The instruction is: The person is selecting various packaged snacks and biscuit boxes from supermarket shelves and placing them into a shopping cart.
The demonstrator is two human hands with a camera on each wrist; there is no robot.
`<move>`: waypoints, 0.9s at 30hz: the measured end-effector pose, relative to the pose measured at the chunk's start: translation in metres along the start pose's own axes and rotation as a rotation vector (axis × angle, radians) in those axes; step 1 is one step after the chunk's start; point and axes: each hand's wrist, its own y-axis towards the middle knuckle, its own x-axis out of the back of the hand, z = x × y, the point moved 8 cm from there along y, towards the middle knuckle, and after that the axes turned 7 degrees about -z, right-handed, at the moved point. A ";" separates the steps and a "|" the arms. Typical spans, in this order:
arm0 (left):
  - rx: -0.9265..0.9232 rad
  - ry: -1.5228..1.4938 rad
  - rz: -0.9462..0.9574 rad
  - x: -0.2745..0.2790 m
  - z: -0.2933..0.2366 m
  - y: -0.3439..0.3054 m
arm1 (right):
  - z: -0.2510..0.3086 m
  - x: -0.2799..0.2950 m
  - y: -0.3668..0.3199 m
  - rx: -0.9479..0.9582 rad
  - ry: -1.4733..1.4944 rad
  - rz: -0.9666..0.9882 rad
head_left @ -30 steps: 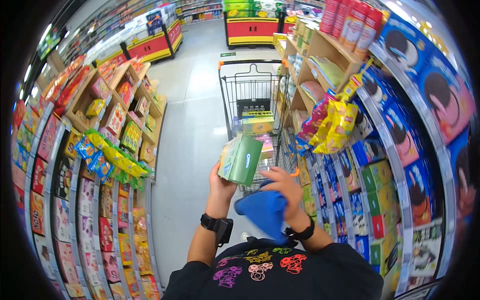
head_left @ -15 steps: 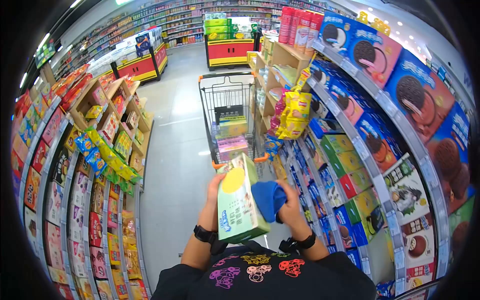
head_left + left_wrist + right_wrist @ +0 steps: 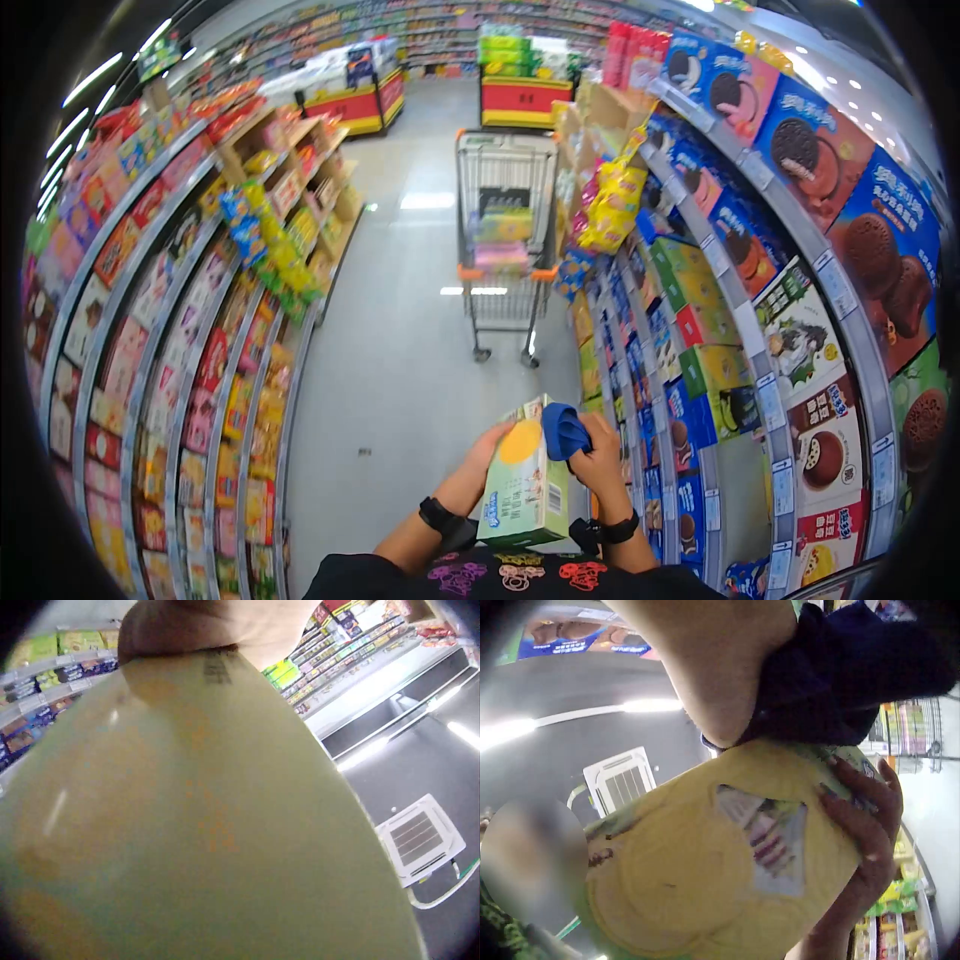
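Observation:
My left hand grips a pale green Oreo box from its left side, low in front of my shirt. A yellow round patch and print show on the box's upper face, and a barcode on its right side. Bunched in my right hand is a blue cloth, held against the box's far right edge. In the right wrist view the left hand's fingers spread over the box's far end, while the dark-looking cloth lies along its edge. The box fills most of the left wrist view.
A shopping cart with several boxes in it stands ahead in the aisle. Snack shelves line the left, cookie shelves the right. Hanging snack bags jut out on the right, and grey floor runs between.
The box has turned from its green end to its printed face and come lower. The blue cloth, earlier hanging loose and apart, is now bunched against the box. The cart appears farther away.

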 end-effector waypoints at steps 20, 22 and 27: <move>-0.482 -0.120 -0.233 0.159 0.027 -0.282 | 0.188 -0.157 -0.187 0.220 0.375 0.656; -0.556 -0.124 -0.265 0.178 0.025 -0.296 | 0.197 -0.160 -0.209 0.171 0.411 0.713; -0.729 -0.148 -0.290 0.182 -0.015 -0.339 | 0.212 -0.136 -0.242 0.057 0.468 0.883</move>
